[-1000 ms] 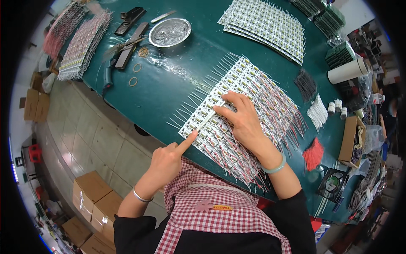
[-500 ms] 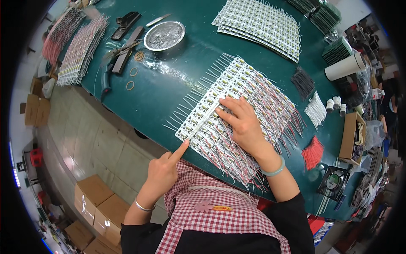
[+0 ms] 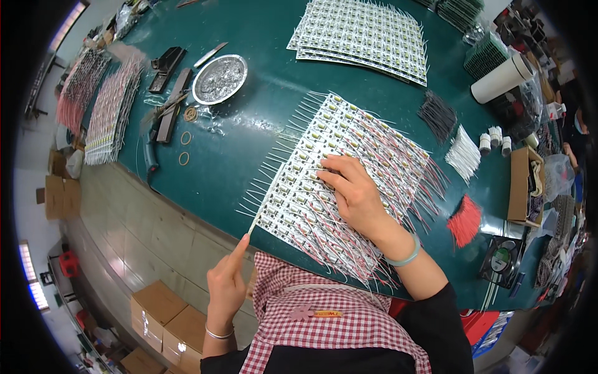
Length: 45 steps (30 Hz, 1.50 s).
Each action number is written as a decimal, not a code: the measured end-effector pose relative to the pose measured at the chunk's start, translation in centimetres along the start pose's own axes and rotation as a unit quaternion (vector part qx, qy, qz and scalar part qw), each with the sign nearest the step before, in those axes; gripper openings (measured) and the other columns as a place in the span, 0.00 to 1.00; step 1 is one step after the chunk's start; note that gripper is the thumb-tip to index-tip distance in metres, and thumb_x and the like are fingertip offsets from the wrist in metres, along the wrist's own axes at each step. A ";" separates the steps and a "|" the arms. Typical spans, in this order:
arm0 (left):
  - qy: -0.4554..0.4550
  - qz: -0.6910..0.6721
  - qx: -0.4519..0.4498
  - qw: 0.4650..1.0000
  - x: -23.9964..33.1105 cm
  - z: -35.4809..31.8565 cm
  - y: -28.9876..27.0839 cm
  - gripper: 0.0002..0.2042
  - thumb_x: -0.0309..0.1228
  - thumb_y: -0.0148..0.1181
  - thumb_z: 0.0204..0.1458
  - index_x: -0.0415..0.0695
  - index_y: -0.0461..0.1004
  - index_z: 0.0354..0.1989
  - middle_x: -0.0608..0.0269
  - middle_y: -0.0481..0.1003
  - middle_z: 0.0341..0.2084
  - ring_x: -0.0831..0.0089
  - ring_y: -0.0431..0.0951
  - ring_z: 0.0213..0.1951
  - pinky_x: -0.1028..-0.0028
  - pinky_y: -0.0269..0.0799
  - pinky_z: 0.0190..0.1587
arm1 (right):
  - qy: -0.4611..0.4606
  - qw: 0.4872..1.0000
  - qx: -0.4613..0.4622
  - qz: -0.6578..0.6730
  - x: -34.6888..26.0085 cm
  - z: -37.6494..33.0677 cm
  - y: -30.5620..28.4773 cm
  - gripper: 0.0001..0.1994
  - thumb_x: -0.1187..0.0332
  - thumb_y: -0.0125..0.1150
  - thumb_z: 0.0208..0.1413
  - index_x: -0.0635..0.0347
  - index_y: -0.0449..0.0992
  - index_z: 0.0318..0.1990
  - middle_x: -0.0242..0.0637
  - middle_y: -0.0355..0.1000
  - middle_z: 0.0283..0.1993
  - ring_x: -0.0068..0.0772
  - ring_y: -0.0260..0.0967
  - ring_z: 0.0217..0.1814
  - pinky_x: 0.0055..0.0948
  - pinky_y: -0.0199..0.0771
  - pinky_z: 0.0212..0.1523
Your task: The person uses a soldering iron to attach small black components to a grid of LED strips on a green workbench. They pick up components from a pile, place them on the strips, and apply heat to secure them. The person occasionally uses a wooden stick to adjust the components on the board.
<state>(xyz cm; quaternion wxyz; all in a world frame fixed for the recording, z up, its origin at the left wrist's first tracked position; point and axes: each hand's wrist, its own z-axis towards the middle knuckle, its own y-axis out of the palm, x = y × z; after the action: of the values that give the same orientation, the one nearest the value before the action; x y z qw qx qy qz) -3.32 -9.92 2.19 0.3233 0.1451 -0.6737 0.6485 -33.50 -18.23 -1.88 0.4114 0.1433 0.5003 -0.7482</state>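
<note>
A white circuit-board panel (image 3: 304, 167) with rows of small components lies on the green table before me. White wires stick out along its left edge, and red and white wires cover its right half. My left hand (image 3: 227, 283) is at the panel's near left corner, index finger stretched out and other fingers curled. Its fingertip meets the end of a thin white strip (image 3: 253, 225) running along the panel's left edge; the thumb is hidden. My right hand (image 3: 358, 196) rests on the middle of the panel, fingers spread, holding nothing.
More white panels (image 3: 361, 40) are stacked at the back. A foil-lined bowl (image 3: 219, 80), a knife (image 3: 210, 55) and a soldering iron (image 3: 151, 156) lie left. Black (image 3: 438, 116), white (image 3: 463, 154) and red wire bundles (image 3: 465, 220) lie right, near a small fan (image 3: 500, 260).
My left hand has drawn back toward the table's near edge. The thin white strip has shifted from the panel's middle rows to its left edge. My right hand stays on the panel.
</note>
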 end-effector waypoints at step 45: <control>0.123 0.129 0.032 0.983 0.6 8.2 4.3 0.36 0.14 0.55 0.46 0.56 0.70 0.67 0.62 0.66 0.18 0.66 0.67 0.15 0.68 0.64 0.20 | 0.004 1.000 0.009 -0.003 -0.2 -0.1 -0.1 0.15 0.84 0.56 0.43 0.68 0.77 0.41 0.46 0.71 0.52 0.50 0.69 0.57 0.47 0.68 0.63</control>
<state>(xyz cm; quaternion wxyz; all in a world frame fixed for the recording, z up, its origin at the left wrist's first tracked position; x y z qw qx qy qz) -8.45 -17.24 -0.41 0.3123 -0.0139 -0.6204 0.7192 -33.45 -18.08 -1.77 0.4062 0.1484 0.4956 -0.7532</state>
